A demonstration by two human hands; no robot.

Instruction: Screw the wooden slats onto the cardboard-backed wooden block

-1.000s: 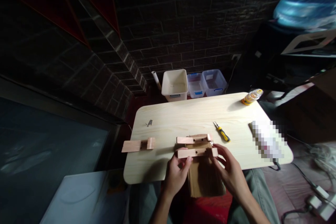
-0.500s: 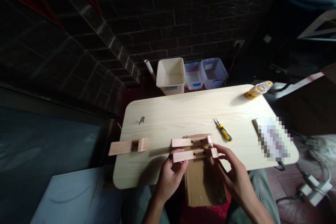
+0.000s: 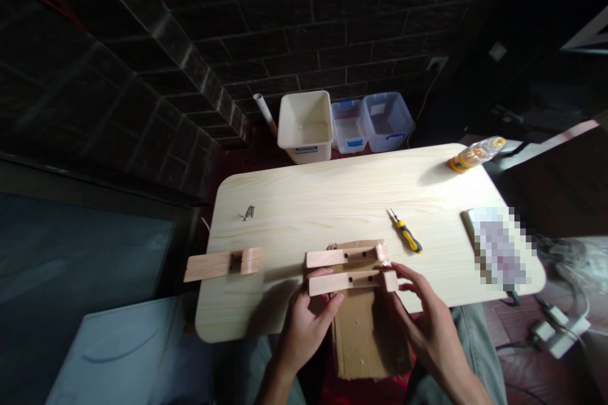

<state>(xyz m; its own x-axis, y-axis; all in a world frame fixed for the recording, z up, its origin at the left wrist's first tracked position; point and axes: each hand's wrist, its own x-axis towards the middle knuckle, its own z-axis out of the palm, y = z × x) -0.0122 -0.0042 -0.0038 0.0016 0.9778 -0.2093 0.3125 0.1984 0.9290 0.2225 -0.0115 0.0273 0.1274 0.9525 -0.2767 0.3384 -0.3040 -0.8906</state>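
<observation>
My left hand (image 3: 306, 323) pinches the left end of a pale wooden piece (image 3: 332, 283) between thumb and fingers. The piece has two dark holes and a raised block at its right end. That right end is gripped by my right hand (image 3: 425, 313), fingertips behind and thumb side in front. Just behind lies a matching wooden piece (image 3: 327, 258), near parallel, on the far end of a cardboard piece (image 3: 370, 335). Under the held piece is the same cardboard; whether the two touch I cannot tell.
A yellow-black screwdriver (image 3: 407, 235) lies right of the cardboard on the table (image 3: 308, 196). Several screws (image 3: 247, 212) and more wooden pieces (image 3: 213, 264) are at the left. A clear bottle (image 3: 477, 154) and a blurred-out object (image 3: 501, 250) sit right. Bins (image 3: 306, 149) stand beyond the far edge.
The camera view has shifted slightly, so the table's things appear moved. Both hands keep hold of the same wooden piece, with hardly any movement.
</observation>
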